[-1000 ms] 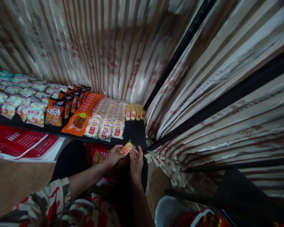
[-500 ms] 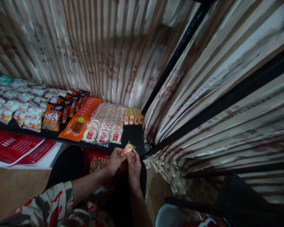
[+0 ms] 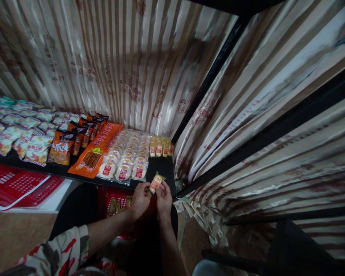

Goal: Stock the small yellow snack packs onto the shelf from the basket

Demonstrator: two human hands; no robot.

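Between my hands is a small wrapped snack [image 3: 156, 183], yellowish with a red and white label, in a clear wrapper. My left hand [image 3: 140, 201] pinches its left edge, while my right hand [image 3: 164, 199] grips it from the lower right. Just beyond them lies the black shelf [image 3: 160, 167]. On its right end stand small yellow packs [image 3: 161, 147] with similar red labels, set in rows. Left of these are rows of round white cakes [image 3: 123, 168] in clear wrappers, then a flat orange bag [image 3: 89, 160] picturing brown sticks.
Orange-and-black snack bags [image 3: 61, 147] and white snack bags [image 3: 38, 148] fill the shelf's left part. Below it are a red basket [image 3: 108, 197] holding packs, and red perforated plastic [image 3: 23, 188]. Black frame bars [image 3: 264, 138] and a striped curtain [image 3: 126, 57] enclose the right and back.
Both hands still hold the wrapped snack, which has turned a little more upright. The view has shifted slightly, so the shelf sits lower in the picture.
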